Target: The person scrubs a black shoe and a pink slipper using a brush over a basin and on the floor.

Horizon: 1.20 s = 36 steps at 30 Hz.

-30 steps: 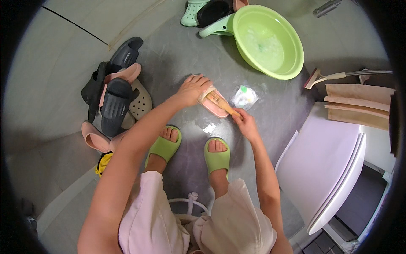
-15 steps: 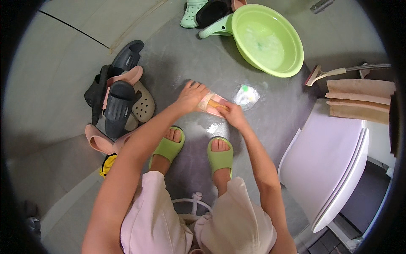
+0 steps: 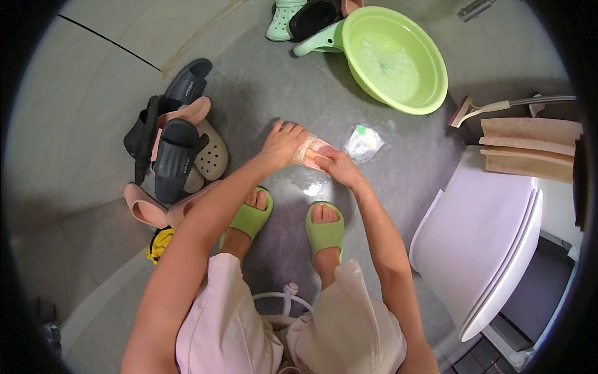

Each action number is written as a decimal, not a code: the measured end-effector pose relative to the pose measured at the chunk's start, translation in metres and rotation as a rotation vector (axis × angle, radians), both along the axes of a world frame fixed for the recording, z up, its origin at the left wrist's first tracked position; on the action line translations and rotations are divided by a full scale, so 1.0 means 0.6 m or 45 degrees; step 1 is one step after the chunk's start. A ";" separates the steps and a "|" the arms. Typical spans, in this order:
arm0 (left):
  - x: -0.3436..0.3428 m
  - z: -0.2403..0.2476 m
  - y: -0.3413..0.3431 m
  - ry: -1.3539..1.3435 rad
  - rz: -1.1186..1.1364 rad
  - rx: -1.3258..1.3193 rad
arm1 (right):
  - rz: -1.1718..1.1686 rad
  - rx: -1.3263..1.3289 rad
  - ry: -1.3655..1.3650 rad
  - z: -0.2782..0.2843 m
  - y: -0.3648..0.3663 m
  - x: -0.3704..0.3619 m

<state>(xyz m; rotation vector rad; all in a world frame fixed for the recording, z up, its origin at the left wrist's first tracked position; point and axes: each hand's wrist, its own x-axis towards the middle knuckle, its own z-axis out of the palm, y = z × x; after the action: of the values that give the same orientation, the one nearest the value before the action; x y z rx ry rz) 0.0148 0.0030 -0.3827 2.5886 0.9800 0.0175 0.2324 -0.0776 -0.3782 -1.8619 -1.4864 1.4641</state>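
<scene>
Over the floor in front of my feet, my left hand (image 3: 283, 146) is closed on one end of a pink slipper (image 3: 321, 147). My right hand (image 3: 339, 167) grips a small brush (image 3: 313, 156) with a wooden-looking handle, its head inside the slipper by the pale strap. The bristles are hidden. Just right of the slipper lies a clear plastic packet (image 3: 364, 143) with white stuff and a green spot in it. Wet, shiny floor shows below the slipper. Green slides (image 3: 324, 232) are on my feet.
A green basin (image 3: 438, 78) with soapy water stands far right of centre, beside green clogs (image 3: 281, 23). Piled at left are dark slides (image 3: 174, 163), pink slippers (image 3: 144, 206) and a beige clog (image 3: 212, 149). A white toilet (image 3: 476, 230) and a squeegee (image 3: 464, 112) are at right.
My right hand and the brush have shifted slightly left and down along the slipper. My left hand stays on the slipper, and the surrounding things are unmoved.
</scene>
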 end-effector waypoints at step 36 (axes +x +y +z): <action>0.004 0.015 -0.013 0.124 -0.074 0.122 | -0.143 -0.659 0.405 0.018 -0.019 0.041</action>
<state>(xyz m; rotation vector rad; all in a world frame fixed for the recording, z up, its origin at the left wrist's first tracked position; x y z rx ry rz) 0.0171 -0.0046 -0.3739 2.7271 0.9592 -0.0792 0.2570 -0.0891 -0.3676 -1.8158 -0.8957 2.1140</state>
